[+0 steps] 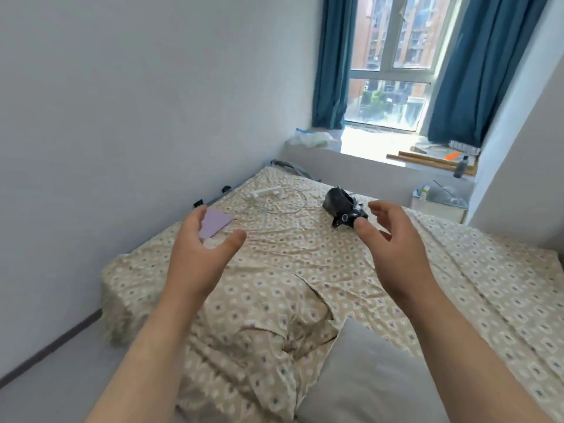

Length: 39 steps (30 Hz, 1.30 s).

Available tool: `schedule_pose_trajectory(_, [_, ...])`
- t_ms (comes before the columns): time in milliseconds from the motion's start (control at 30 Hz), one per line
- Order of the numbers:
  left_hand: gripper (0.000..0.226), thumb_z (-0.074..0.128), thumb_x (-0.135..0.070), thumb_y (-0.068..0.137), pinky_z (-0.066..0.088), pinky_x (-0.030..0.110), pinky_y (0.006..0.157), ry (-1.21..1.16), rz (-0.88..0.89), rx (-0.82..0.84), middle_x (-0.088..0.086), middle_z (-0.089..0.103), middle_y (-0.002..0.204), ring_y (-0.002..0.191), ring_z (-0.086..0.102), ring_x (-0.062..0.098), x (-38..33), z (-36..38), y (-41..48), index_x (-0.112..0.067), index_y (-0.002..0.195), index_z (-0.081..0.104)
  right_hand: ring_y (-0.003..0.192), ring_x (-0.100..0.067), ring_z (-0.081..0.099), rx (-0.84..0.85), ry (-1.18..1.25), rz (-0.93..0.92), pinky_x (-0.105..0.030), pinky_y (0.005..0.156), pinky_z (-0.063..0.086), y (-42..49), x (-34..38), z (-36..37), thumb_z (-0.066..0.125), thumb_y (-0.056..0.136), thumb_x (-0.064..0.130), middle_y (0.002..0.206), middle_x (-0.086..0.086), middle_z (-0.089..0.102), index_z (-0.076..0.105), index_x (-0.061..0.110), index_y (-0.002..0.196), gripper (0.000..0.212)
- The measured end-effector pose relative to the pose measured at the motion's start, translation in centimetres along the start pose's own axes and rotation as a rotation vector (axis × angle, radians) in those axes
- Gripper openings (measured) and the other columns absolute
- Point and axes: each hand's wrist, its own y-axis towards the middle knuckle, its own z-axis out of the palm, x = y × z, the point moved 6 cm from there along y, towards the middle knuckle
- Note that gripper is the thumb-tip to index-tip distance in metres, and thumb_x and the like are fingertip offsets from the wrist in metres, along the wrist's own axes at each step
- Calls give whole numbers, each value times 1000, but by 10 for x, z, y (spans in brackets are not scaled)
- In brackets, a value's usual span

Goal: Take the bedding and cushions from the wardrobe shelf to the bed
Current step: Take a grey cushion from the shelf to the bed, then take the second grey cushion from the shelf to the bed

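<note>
The bed (476,270) fills the lower middle of the view, covered in a beige sheet with a small diamond print. A bundle of the same patterned bedding (259,325) lies heaped on its near part. A plain grey cushion (375,380) rests beside the bundle at the bottom edge. My left hand (198,254) and my right hand (393,242) hover above the bedding, palms facing each other, fingers spread, holding nothing. The wardrobe is out of view.
A lilac flat item (215,225), a white cable with charger (271,199) and a black crumpled object (343,207) lie on the far half of the bed. A white wall runs along the left. The window ledge (360,148) carries bags, tools and a bottle.
</note>
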Motion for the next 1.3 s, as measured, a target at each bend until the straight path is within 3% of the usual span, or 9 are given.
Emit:
schedule_pose_trajectory(100, [80, 76, -37, 76, 31, 27, 101, 37, 17, -137, -7, 39, 145, 125, 35, 3, -24, -50, -22, -22, 144, 36, 118, -14, 50, 124, 54, -93, -39, 100, 41, -1, 35, 24, 61, 84, 47, 130, 8, 54, 51, 28, 128, 49])
schedule_pose_trajectory(233, [88, 67, -50, 65, 33, 29, 104, 60, -2, -327, -4, 40, 148, 130, 37, 8, -50, -120, -66, -23, 143, 38, 120, -6, 47, 313, 110, -240, -35, 103, 38, -22, 83, 63, 55, 80, 54, 128, 15, 51, 51, 30, 128, 54])
schedule_pose_trajectory(400, [80, 60, -52, 69, 30, 33, 110, 109, -26, -582, -3, 42, 147, 132, 37, 8, -69, -207, -139, -22, 140, 40, 115, -11, 51, 517, 241, -296, -39, 97, 42, -62, 137, 115, 54, 74, 54, 126, 7, 57, 53, 29, 126, 57])
schedule_pose_trajectory(667, [84, 56, -65, 65, 29, 29, 106, 256, -120, -1028, -22, 38, 135, 130, 34, 0, -92, -352, -304, -32, 141, 38, 121, -16, 49, 931, 406, -502, -37, 94, 39, -187, 234, 217, 60, 90, 33, 128, 6, 56, 53, 33, 119, 30])
schedule_pose_trajectory(867, [85, 55, -69, 59, 28, 39, 114, 364, -232, -1385, -18, 40, 139, 134, 36, 5, -91, -451, -440, -33, 135, 42, 116, -14, 50, 1286, 519, -575, -36, 93, 37, -334, 312, 292, 61, 89, 32, 131, 3, 54, 54, 32, 124, 35])
schedule_pose_trajectory(933, [87, 56, -68, 62, 29, 37, 113, 398, -243, -1491, -14, 41, 141, 134, 37, 7, -90, -482, -482, -29, 138, 43, 119, -17, 51, 1387, 523, -620, -36, 93, 38, -389, 339, 316, 62, 88, 32, 132, 4, 54, 53, 34, 123, 37])
schedule_pose_trajectory(1100, [53, 65, -37, 87, 29, 29, 107, 435, -260, -1679, -8, 46, 141, 132, 38, 8, -75, -555, -556, -26, 135, 45, 124, -17, 48, 1544, 556, -719, -35, 99, 38, -498, 397, 373, 64, 82, 40, 132, 8, 53, 51, 37, 120, 40])
schedule_pose_trajectory(1200, [61, 63, -45, 83, 30, 30, 106, 518, -305, -1760, -9, 44, 145, 133, 38, 8, -80, -588, -584, -27, 138, 43, 123, -13, 48, 1626, 590, -755, -33, 100, 37, -550, 430, 397, 64, 85, 35, 129, 14, 51, 49, 39, 122, 40])
schedule_pose_trajectory(1300, [53, 59, -38, 90, 31, 31, 105, 590, -358, -1830, -13, 42, 145, 134, 37, 8, -91, -603, -607, -30, 139, 41, 123, -12, 47, 1711, 637, -773, -34, 100, 36, -592, 455, 407, 63, 86, 35, 128, 15, 51, 50, 35, 127, 43])
